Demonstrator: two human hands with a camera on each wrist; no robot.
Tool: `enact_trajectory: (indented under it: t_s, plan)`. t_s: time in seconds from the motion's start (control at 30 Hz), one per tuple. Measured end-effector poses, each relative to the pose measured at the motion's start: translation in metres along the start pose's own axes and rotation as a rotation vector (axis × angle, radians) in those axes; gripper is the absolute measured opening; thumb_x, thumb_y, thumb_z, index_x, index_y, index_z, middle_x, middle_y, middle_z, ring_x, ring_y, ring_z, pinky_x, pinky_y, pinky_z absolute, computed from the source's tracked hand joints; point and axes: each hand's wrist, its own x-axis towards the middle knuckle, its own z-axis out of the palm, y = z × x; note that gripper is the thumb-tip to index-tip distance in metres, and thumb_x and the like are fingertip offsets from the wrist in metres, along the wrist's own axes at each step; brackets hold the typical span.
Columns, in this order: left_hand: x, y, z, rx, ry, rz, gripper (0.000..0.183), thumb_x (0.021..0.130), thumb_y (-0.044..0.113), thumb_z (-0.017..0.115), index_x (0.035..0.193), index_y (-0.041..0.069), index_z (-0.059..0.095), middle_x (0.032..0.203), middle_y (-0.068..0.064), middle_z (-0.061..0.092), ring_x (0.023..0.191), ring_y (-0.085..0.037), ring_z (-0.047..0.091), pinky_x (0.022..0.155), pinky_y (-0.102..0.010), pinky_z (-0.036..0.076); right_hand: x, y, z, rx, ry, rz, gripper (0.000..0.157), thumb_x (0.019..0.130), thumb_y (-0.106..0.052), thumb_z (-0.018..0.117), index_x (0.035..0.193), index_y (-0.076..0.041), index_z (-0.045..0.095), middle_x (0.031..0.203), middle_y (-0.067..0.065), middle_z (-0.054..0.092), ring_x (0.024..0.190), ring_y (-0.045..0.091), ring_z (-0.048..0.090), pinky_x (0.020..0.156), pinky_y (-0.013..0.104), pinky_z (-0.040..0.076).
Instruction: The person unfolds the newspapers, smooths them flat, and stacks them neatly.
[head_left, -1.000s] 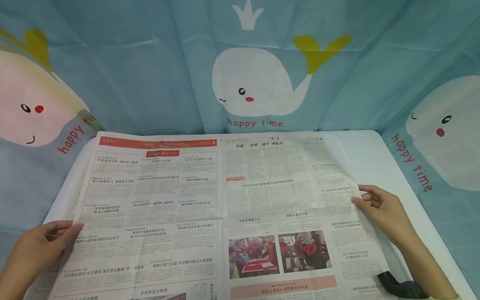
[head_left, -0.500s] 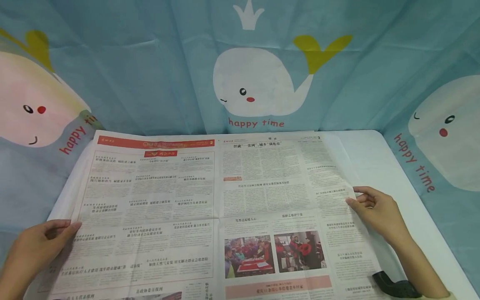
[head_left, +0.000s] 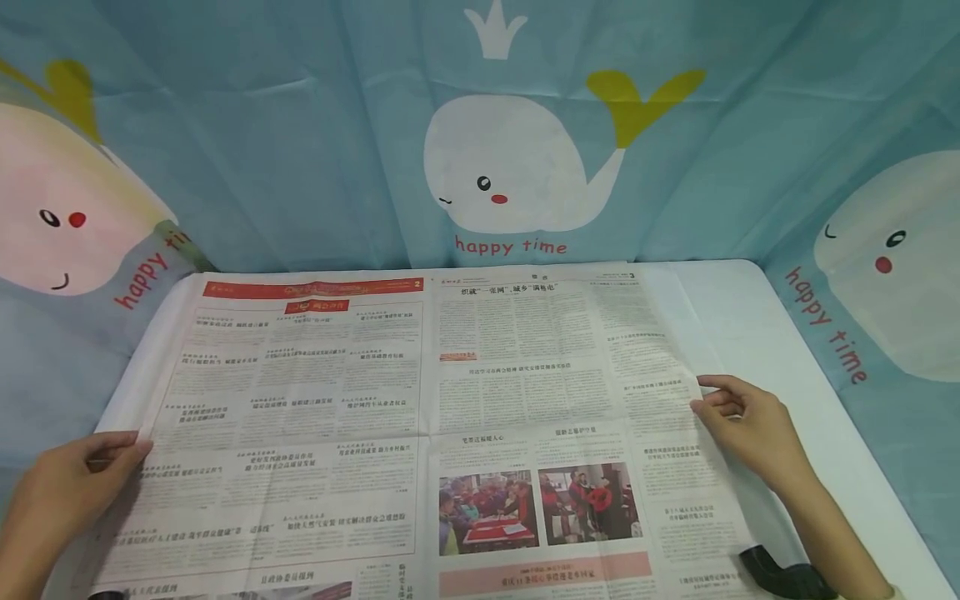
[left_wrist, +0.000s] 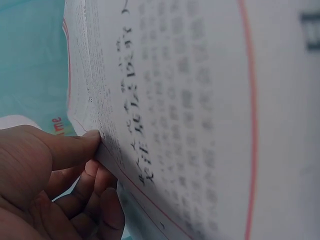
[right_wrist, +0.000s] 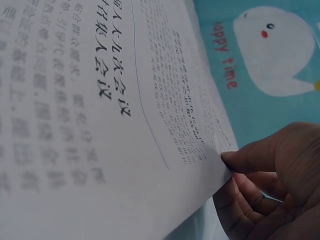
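A wide newspaper [head_left: 375,417] lies spread open, printed side up, with a red banner along its far left page and two colour photos on the right page. My left hand [head_left: 78,492] pinches its left edge between thumb and fingers. On the opposite side, my right hand [head_left: 750,425] pinches the right edge. In the left wrist view the left thumb [left_wrist: 75,149] presses on the sheet with the fingers behind it. The right wrist view has the right thumb [right_wrist: 255,156] on top of the paper edge, fingers underneath. Both edges are lifted and bowed.
Beneath the paper is a white table [head_left: 750,308]. A blue curtain [head_left: 300,150] with printed whales surrounds it on three sides. A black curved wrist strap piece [head_left: 783,575] shows by the right forearm. Another dark piece [head_left: 105,595] peeks in at the bottom left.
The newspaper has shifted slightly to the left, and its photos with it. Both hands have moved a little leftward, keeping their pinch on the edges.
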Motion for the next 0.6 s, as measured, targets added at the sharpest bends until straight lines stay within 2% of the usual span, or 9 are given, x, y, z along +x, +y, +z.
enact_trajectory:
  t_s: [0.27,0.5,0.6]
  plan:
    - [-0.0026,0.0049,-0.0018,-0.027,0.013,-0.015,0.050,0.104,0.018,0.066,0.134,-0.021,0.054,0.110,-0.042,0.065,0.096,-0.058,0.065,0.075,-0.060,0.049,-0.0008,0.0023,0.0014,0.002,-0.005,-0.010,0.040,0.096,-0.013,0.078,0.130,0.005,0.068,0.095,0.017,0.076,0.072,-0.009,0.059,0.056,0.020,0.049]
    - [0.0023,-0.0004,0.0026,-0.041,0.007,-0.028,0.051,0.103,0.017,0.066,0.132,-0.023,0.054,0.110,-0.044,0.064,0.093,-0.056,0.066,0.069,-0.053,0.051,-0.0006,0.0029,0.0015,-0.010,0.000,-0.017,0.041,0.095,-0.012,0.079,0.129,0.005,0.068,0.094,0.016,0.076,0.072,-0.008,0.059,0.056,0.020,0.050]
    - [0.0025,-0.0015,0.0040,-0.045,0.015,-0.023,0.050,0.103,0.017,0.066,0.132,-0.023,0.054,0.109,-0.043,0.064,0.094,-0.057,0.065,0.070,-0.054,0.051,-0.0007,0.0024,0.0016,-0.014,0.007,-0.018,0.041,0.094,-0.012,0.079,0.129,0.005,0.068,0.093,0.016,0.076,0.072,-0.009,0.058,0.055,0.020,0.049]
